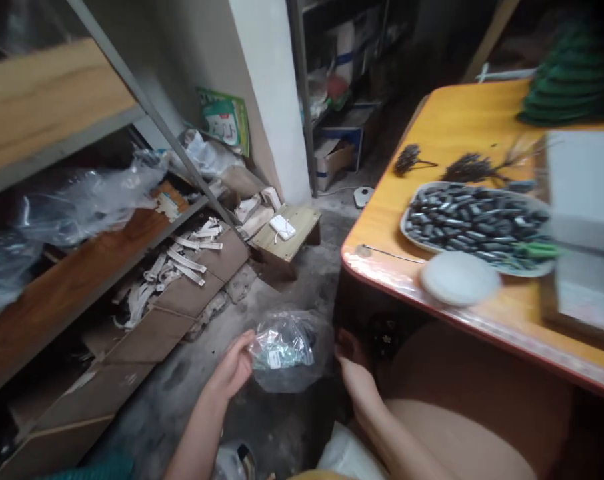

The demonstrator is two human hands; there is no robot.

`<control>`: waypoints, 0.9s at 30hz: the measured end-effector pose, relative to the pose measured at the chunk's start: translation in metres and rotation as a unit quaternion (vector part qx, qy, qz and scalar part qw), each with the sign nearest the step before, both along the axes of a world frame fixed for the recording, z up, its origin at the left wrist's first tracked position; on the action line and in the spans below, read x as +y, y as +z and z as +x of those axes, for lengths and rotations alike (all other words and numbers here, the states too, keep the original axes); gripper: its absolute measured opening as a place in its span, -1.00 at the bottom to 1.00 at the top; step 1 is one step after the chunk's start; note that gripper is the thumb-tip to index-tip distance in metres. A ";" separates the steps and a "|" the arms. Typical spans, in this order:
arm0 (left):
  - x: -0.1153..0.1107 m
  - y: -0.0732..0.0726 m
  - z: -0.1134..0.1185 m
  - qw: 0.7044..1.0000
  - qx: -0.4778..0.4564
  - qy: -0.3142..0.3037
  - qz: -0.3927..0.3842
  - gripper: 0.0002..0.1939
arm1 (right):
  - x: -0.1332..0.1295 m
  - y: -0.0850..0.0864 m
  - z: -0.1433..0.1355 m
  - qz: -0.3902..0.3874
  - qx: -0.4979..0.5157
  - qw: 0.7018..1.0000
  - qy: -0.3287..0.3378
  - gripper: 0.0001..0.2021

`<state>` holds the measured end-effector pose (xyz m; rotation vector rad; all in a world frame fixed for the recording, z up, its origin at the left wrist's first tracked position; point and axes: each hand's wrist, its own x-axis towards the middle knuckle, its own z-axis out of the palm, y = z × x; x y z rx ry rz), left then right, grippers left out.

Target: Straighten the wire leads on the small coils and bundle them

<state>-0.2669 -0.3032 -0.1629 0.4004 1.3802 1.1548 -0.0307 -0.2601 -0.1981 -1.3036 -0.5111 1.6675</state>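
Metal-framed shelving rack [52,87], left side; wooden boards, clear plastic sheeting [97,203] heaped on the lower one. Table [457,127] at right, orange-yellow top. Dark green ridged bundle [567,83] by the tabletop's far edge, toward the right; white block-shaped item [585,180] nearer, reaching toward the near edge.

Flattened cardboard [202,293] beside the rack's foot, white strips [187,267] scattered over it. Low wooden stool [302,227] on the floor, a small white rectangular item [283,227] with cord on its top.

Oval platter [407,230] inward from the tabletop's left edge, piled with dark, glossy short cylinders [472,217]. Clear plastic bag [279,380] over the floor, off the tabletop's near left corner; labelled packet [292,353] visible through it. Left hand [236,367] pinching the bag's left side. Right hand [355,373] at its right side, fingers in shadow; cannot tell whether they grasp it.

White round lid-like disc [461,277] at the near edge, just in front of the platter. Dark sprig [408,160] near the left edge. Thin rod [395,254] by the near left corner.
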 end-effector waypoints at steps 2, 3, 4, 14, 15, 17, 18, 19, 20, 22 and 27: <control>-0.003 0.032 0.017 0.998 -0.054 0.002 0.017 -0.80 | -0.004 0.026 0.011 0.040 -0.002 0.998 0.042 -0.82; -0.004 0.046 0.027 0.997 -0.079 -0.004 0.023 -0.82 | -0.007 0.040 0.019 0.061 -0.002 0.996 0.071 -0.79; -0.004 0.059 0.038 0.994 -0.101 -0.012 0.027 -0.84 | -0.010 0.055 0.028 0.084 0.001 0.992 0.099 -0.73; 0.000 0.099 0.169 0.970 -0.165 -0.152 0.096 -0.80 | -0.063 0.200 0.162 0.319 -0.162 0.910 0.210 -0.92; -0.001 0.101 0.181 0.966 -0.149 -0.174 0.116 -0.79 | -0.070 0.211 0.173 0.365 -0.177 0.877 0.258 -0.88; -0.007 0.106 0.200 0.959 -0.102 -0.207 0.164 -0.82 | -0.081 0.224 0.189 0.391 -0.235 0.852 0.257 -0.83; -0.010 0.108 0.207 0.956 -0.073 -0.214 0.187 -0.85 | -0.085 0.226 0.195 0.393 -0.271 0.846 0.237 -0.82; -0.015 0.111 0.213 0.953 -0.042 -0.215 0.207 -0.85 | -0.088 0.226 0.199 0.384 -0.304 0.846 0.209 -0.81; -0.021 0.114 0.217 0.951 -0.014 -0.215 0.222 -0.83 | -0.089 0.223 0.203 0.377 -0.329 0.845 0.189 -0.80; -0.035 0.119 0.226 0.944 0.028 -0.228 0.237 -0.71 | -0.093 0.211 0.209 0.363 -0.358 0.841 0.182 -0.78; -0.067 0.121 0.262 0.910 0.037 -0.346 0.225 -0.59 | -0.105 0.169 0.230 0.358 -0.432 0.816 0.138 -0.84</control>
